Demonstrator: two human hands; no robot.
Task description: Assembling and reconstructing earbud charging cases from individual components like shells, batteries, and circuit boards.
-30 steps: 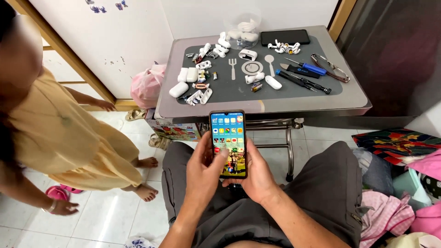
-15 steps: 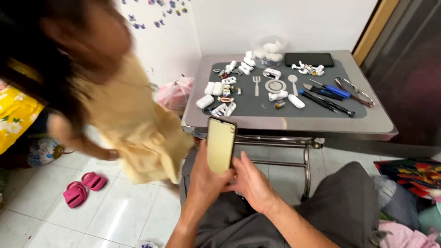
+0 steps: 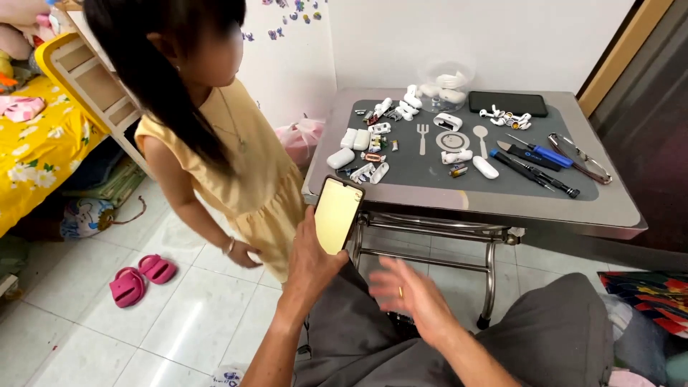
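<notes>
A smartphone (image 3: 338,214) is clasped upright in the left hand (image 3: 314,259). The right hand (image 3: 410,295) is held open and empty, just beside that grip, below the worktop (image 3: 616,209).

We list one small metal table (image 3: 616,208) on tubular legs, standing on a pale tiled floor (image 3: 179,308). On its top we find a dark grey work mat (image 3: 430,172), a clear plastic tub (image 3: 444,75) of white parts and a black phone (image 3: 507,102) at the back edge. On the mat we count white earbud cases (image 3: 351,143), small loose parts, blue-handled screwdrivers (image 3: 537,152) and a pair of glasses (image 3: 579,158). On the floor we note pink sandals (image 3: 140,276).
</notes>
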